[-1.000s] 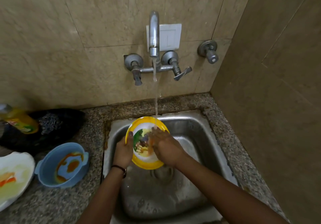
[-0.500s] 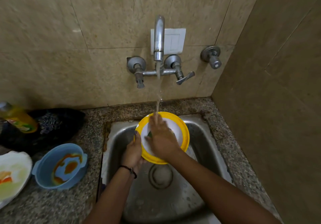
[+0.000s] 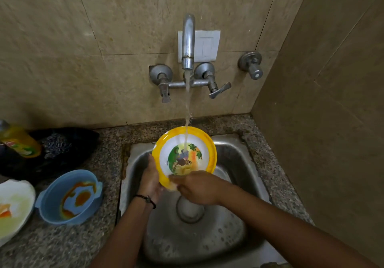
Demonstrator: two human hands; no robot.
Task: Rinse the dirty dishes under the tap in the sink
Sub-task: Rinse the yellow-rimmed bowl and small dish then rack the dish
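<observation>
— Where is the yellow-rimmed bowl [image 3: 188, 143]?
— Tilting over the sink [image 3: 239, 163], catching the tap [image 3: 188, 43] stream.
— The hands?
— The left hand [image 3: 150, 179] is gripping its rim; the right hand [image 3: 197, 186] is pressing its lower edge.

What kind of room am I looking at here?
Most likely a home kitchen's washing-up corner: a steel sink set in a granite counter, a wall tap running onto a yellow-rimmed plate, and a sauce-stained blue bowl waiting beside it.
</observation>
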